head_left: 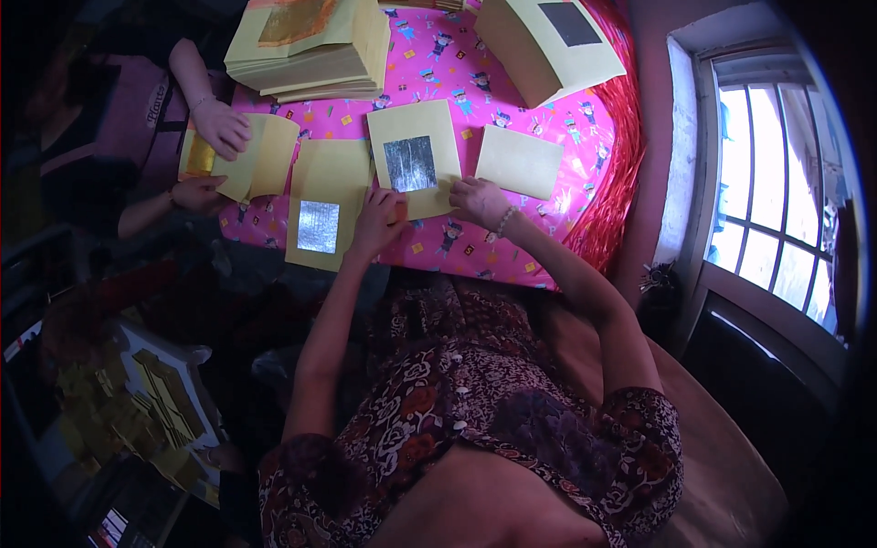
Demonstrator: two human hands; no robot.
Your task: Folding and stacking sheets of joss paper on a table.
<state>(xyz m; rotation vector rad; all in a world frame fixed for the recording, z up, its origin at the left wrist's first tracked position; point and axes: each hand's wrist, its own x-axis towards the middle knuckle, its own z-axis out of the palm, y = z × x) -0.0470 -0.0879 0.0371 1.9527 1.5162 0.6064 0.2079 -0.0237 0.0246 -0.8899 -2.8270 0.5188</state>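
A yellow paper sheet with a dark, shiny silver rectangle (410, 164) lies before me on the pink table. My left hand (379, 221) is closed at the sheet's (411, 123) lower left edge, with a small orange patch by its fingers that I cannot make out. At the lower right edge, my right hand (479, 201) has its fingers curled onto the same sheet. To the left lies a second yellow sheet (320, 169) bearing a bright silver rectangle (318, 226). A plain cream card or folded sheet (519, 163) rests just right of my right hand.
At the left, another person's hands (221, 128) handle a yellow sheet (265, 151) with a gold patch. Tall stacks of yellow sheets (352, 59) (516, 55) stand at the back. Red shiny strips (626, 137) hang along the right table edge, near a barred window (776, 173).
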